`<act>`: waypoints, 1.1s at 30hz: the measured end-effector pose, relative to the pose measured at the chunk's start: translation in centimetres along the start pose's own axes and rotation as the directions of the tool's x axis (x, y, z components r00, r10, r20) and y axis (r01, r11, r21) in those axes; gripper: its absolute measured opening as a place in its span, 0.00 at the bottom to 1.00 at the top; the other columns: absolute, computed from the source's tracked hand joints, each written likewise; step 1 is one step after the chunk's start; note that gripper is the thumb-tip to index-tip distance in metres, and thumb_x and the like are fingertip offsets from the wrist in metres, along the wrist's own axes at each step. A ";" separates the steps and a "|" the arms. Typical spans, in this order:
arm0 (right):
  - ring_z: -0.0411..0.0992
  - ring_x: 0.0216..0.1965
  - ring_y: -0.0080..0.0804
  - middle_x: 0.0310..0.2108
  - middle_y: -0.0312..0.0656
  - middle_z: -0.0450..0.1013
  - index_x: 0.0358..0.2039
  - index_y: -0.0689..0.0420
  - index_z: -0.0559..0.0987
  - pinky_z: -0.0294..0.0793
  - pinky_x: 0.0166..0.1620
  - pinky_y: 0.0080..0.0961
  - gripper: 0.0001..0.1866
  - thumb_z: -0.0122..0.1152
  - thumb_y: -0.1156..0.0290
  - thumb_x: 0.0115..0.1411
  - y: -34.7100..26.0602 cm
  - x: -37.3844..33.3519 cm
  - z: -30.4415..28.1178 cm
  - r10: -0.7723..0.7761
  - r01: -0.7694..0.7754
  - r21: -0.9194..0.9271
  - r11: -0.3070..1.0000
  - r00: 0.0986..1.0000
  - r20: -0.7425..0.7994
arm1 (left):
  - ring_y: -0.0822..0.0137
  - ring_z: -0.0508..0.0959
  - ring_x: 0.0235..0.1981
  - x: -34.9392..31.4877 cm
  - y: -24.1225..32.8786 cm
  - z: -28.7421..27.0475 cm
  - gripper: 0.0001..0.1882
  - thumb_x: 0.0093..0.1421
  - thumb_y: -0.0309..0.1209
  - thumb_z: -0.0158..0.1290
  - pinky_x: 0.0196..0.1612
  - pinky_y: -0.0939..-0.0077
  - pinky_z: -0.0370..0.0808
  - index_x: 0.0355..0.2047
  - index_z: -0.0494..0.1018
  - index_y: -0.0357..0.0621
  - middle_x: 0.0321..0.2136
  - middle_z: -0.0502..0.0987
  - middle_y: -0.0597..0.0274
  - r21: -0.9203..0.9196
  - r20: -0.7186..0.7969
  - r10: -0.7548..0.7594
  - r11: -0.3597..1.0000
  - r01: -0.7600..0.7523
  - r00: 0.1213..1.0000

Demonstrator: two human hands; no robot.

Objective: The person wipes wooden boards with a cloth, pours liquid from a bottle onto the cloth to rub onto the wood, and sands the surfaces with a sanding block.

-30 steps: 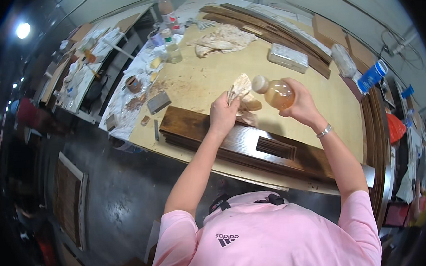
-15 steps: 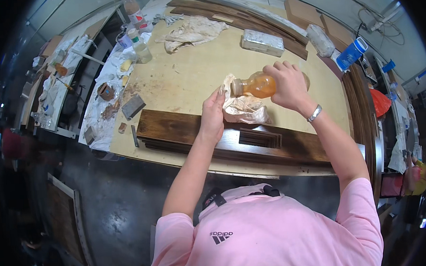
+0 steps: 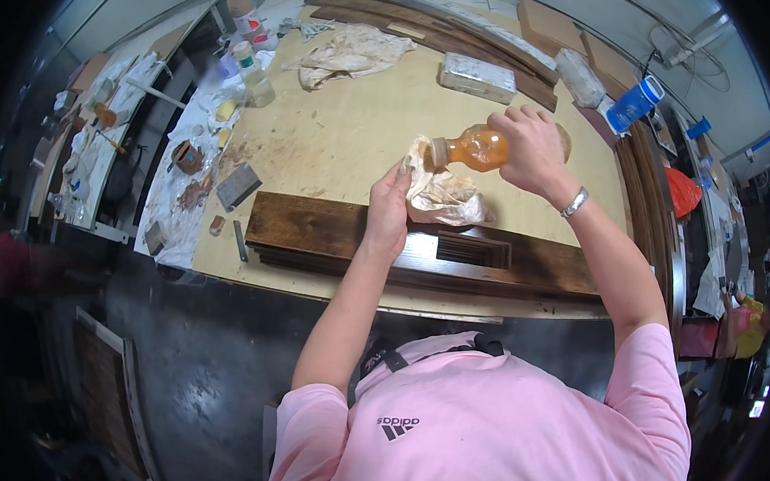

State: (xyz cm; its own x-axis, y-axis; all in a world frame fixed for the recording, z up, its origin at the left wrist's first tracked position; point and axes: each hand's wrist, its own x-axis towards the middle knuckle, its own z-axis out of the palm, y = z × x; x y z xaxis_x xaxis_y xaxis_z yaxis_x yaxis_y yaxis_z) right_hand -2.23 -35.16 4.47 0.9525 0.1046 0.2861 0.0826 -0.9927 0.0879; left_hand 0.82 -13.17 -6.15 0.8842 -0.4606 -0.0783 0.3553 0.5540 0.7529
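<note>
My right hand point(image 3: 533, 153) is wrapped round a clear plastic bottle point(image 3: 478, 148) of amber liquid, tipped on its side with the neck toward the left. My left hand point(image 3: 390, 207) is closed on a crumpled cream rag point(image 3: 442, 196), and its upper part is held against the bottle's mouth. An amber-brown patch shows on the rag at the mouth. Below both hands lies a stack of dark brown stained wooden boards point(image 3: 315, 229) with a rectangular recess point(image 3: 473, 251) in the top one.
A second rag point(image 3: 353, 52) lies farther back on the worktable point(image 3: 327, 139). A wrapped block point(image 3: 476, 76) and long dark boards point(image 3: 444, 41) are behind. A grey sanding block point(image 3: 238, 187), a brown pot point(image 3: 187, 158) and bottles point(image 3: 256, 77) stand left; a blue canister point(image 3: 635, 104) is right.
The liquid has run into the bottle's neck, and the rag at its mouth now has a darker amber patch. Both hands have shifted very slightly; their grips stay the same.
</note>
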 end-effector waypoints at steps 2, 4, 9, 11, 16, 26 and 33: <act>0.72 0.43 0.43 0.35 0.41 0.74 0.40 0.51 0.79 0.67 0.44 0.36 0.23 0.63 0.80 0.39 -0.1 0.6 0.2 -0.005 0.005 0.026 1.000 1.000 -0.005 | 0.69 0.77 0.51 0.4 -0.2 -0.5 0.22 0.75 0.36 0.42 0.56 0.74 0.74 0.61 0.67 0.33 0.51 0.78 0.56 0.019 -0.010 0.017 1.000 -0.016 1.000; 0.72 0.43 0.44 0.36 0.41 0.75 0.40 0.52 0.78 0.68 0.45 0.36 0.24 0.64 0.79 0.37 -1.1 1.6 0.9 -0.044 0.046 0.084 0.995 0.999 -0.021 | 0.70 0.78 0.50 -0.1 0.2 -1.2 0.23 0.74 0.38 0.44 0.55 0.74 0.75 0.60 0.68 0.34 0.50 0.78 0.56 0.017 -0.026 0.079 0.997 -0.078 0.997; 0.72 0.51 0.53 0.47 0.52 0.75 0.50 0.59 0.77 0.71 0.55 0.41 0.37 0.73 0.78 0.32 -3.9 4.5 6.0 0.043 -0.073 0.607 0.791 0.997 0.064 | 0.64 0.81 0.47 -3.8 4.0 -1.7 0.19 0.73 0.35 0.42 0.53 0.68 0.79 0.54 0.72 0.34 0.46 0.80 0.52 -0.195 -0.132 0.065 0.977 -0.090 0.989; 0.70 0.57 0.48 0.57 0.48 0.69 0.58 0.60 0.72 0.72 0.59 0.39 0.43 0.73 0.78 0.34 0.3 5.7 13.2 0.014 0.010 0.655 0.755 0.999 -0.032 | 0.69 0.80 0.46 -3.7 3.0 -2.3 0.15 0.72 0.31 0.44 0.52 0.72 0.77 0.51 0.74 0.35 0.47 0.79 0.58 -0.093 -0.042 0.167 0.981 -0.171 0.985; 0.71 0.56 0.34 0.52 0.40 0.72 0.60 0.60 0.69 0.72 0.58 0.31 0.39 0.65 0.83 0.42 -6.8 11.3 15.0 -0.073 -0.207 0.966 0.153 0.973 0.220 | 0.79 0.74 0.48 -7.6 5.8 -3.6 0.20 0.75 0.36 0.42 0.52 0.80 0.72 0.59 0.69 0.35 0.46 0.77 0.69 -0.018 -0.085 0.297 0.954 -0.299 0.951; 0.70 0.58 0.36 0.57 0.42 0.71 0.65 0.59 0.64 0.70 0.61 0.33 0.42 0.67 0.84 0.47 -11.3 13.8 20.0 -0.235 -0.340 0.936 0.089 0.906 0.351 | 0.79 0.74 0.50 -10.7 8.2 -7.2 0.22 0.75 0.37 0.43 0.56 0.79 0.71 0.63 0.66 0.36 0.52 0.76 0.67 0.096 -0.204 0.396 0.918 -0.385 0.895; 0.63 0.65 0.39 0.63 0.48 0.66 0.67 0.55 0.64 0.71 0.60 0.37 0.40 0.69 0.69 0.54 -1.1 3.1 10.4 0.083 -0.412 0.788 0.457 0.902 0.424 | 0.69 0.79 0.44 -7.7 8.1 -5.7 0.15 0.73 0.34 0.44 0.53 0.71 0.75 0.47 0.75 0.38 0.44 0.80 0.58 -0.066 -0.267 0.198 0.973 -0.223 0.943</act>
State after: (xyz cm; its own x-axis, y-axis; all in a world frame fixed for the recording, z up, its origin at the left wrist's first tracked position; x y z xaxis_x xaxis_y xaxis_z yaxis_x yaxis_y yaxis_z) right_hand 3.72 -34.36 -4.64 0.9902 -0.0134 -0.1393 -0.1241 -0.5444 -0.8296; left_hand -1.33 -1.16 -3.17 0.9852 -0.1396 -0.0994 0.1687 0.6870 0.7068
